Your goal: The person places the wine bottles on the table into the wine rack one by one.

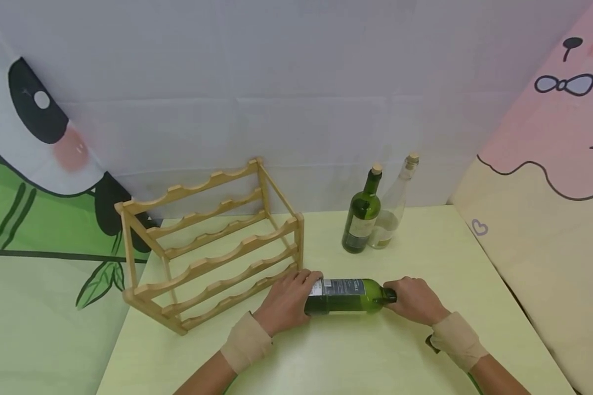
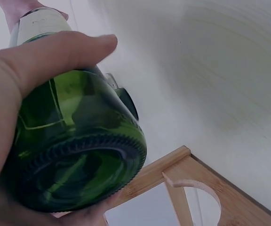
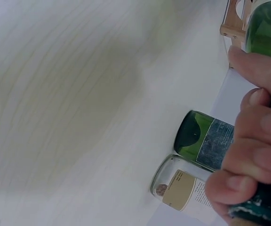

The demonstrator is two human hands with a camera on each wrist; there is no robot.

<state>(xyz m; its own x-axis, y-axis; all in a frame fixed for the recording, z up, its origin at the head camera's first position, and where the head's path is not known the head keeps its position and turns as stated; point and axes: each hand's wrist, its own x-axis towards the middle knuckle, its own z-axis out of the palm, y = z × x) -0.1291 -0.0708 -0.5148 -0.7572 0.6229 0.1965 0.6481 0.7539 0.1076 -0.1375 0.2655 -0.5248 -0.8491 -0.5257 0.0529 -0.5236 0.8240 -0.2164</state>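
Observation:
A green wine bottle (image 1: pixel 346 295) with a dark label is held sideways above the table, its base toward the left. My left hand (image 1: pixel 289 302) grips it near the base; in the left wrist view the thumb lies across the glass and the ridged base (image 2: pixel 83 174) faces the camera. Around the neck at the other end, the fingers of my right hand (image 1: pixel 415 299) are curled, as the right wrist view also shows of that hand (image 3: pixel 258 146). Just left of my left hand stands a wooden wine rack (image 1: pixel 212 263) with scalloped rails.
Behind the held bottle, a corked green bottle (image 1: pixel 361 216) stands upright beside a corked clear bottle (image 1: pixel 389 219). The pale table (image 1: pixel 375 362) meets a light cloth backdrop (image 1: pixel 316 131) at the back. A printed cloth (image 1: pixel 538 230) hangs along the right side.

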